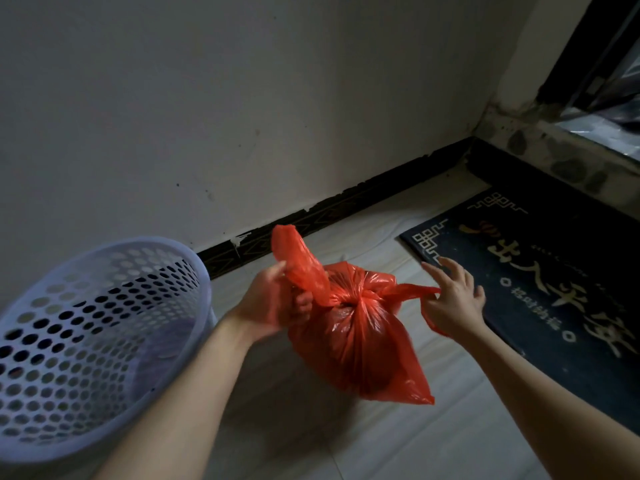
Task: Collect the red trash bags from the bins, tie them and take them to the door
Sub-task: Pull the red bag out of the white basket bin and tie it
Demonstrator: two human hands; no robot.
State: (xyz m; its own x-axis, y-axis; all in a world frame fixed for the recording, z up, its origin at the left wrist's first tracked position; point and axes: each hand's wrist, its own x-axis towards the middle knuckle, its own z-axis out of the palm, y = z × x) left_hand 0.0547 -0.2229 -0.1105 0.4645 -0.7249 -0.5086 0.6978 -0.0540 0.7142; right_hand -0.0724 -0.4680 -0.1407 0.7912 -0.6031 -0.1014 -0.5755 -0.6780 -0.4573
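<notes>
Midair, both hands' fingers pinch the red bag [360, 344] ears — left hand [273, 299], right hand [453, 299].

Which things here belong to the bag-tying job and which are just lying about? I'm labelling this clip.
Part of the job:
red trash bag
left hand, gripping one bag ear
right hand, pinching the other ear
lavender perforated bin

Just lying about:
dark doormat
black skirting board

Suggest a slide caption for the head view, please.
Both hands pull the red bag's handles into a knot.
</notes>
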